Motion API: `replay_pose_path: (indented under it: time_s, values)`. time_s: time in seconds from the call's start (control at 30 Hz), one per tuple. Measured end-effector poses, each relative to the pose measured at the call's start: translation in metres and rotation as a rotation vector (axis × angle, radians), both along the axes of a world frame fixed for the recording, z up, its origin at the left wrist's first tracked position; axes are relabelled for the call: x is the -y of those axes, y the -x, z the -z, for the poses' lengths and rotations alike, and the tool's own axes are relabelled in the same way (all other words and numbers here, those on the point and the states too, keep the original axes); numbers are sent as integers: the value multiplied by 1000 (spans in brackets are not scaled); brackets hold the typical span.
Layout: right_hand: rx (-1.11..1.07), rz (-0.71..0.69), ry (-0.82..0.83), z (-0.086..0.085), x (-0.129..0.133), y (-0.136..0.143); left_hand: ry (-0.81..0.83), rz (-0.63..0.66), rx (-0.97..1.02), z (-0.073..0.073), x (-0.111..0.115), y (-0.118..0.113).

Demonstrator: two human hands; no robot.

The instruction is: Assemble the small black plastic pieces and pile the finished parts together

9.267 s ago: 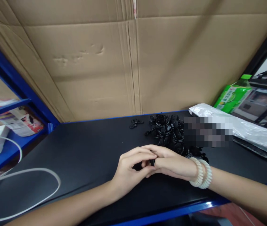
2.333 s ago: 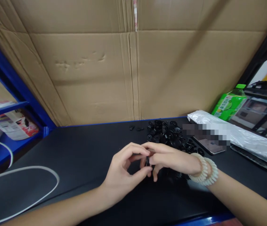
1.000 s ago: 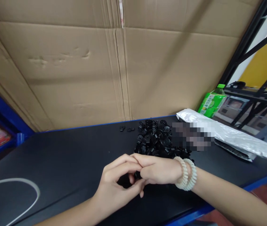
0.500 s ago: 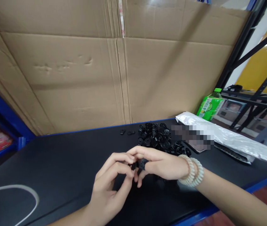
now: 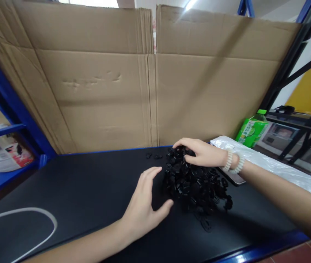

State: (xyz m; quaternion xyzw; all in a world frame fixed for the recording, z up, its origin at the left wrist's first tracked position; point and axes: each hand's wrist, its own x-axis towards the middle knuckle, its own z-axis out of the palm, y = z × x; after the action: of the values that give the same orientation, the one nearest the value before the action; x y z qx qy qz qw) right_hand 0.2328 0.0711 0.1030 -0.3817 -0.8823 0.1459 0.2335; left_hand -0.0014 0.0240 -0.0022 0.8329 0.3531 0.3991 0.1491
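A heap of small black plastic parts (image 5: 196, 186), some round with holes, lies on the black tabletop. My right hand (image 5: 203, 152), with two beaded bracelets (image 5: 234, 162) on its wrist, reaches over the far side of the heap. Its thumb and fingers are apart, with loose black parts showing between and beneath them; I cannot make out a single piece held. To the left of the heap, my left hand (image 5: 147, 206) is open just above the table, palm towards the parts and nothing in it. Two loose black pieces (image 5: 157, 156) lie beyond, near the back edge.
A phone (image 5: 234, 178) is partly behind my right wrist. Next to it lie a silver-white plastic package (image 5: 276, 168) and a green bottle (image 5: 252, 129). Cardboard (image 5: 103, 98) walls off the back. A white cable (image 5: 34, 209) loops at the left.
My hands, earlier together around small black parts, have moved apart. The left has opened, empty; the right has gone forward onto the heap. The view has tilted up and shifted slightly left.
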Motion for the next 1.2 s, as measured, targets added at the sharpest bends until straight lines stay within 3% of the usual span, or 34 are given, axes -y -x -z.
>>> replay_pose_path:
  time_s: [0.13,0.2,0.27,0.4,0.47,0.63,0.87,1.07,1.13,1.2]
  values:
    - [40,-9,21,6,-15,-24,190,42,-229,8,-5,-10]
    - [32,-3,24,12,-8,-35,251,63,-280,8,-9,-17]
    - [-24,93,9,22,8,-45,279,82,-300,8,-12,-26]
    - [-49,334,-90,56,50,-62,324,76,-320,8,-15,-42]
    - [-12,390,-92,76,67,-67,338,77,-316,7,-16,-48]
    - [-41,459,-45,110,78,-63,346,75,-288,6,-20,-55]
    - [-239,477,-46,117,56,-41,379,71,-344,3,-34,-65]
    - [-354,474,2,120,36,-39,363,115,-321,4,-40,-59]
    - [-397,481,25,121,35,-41,317,111,-305,-1,-44,-53]
    - [-440,501,29,122,36,-42,182,25,-292,-9,-55,-44]
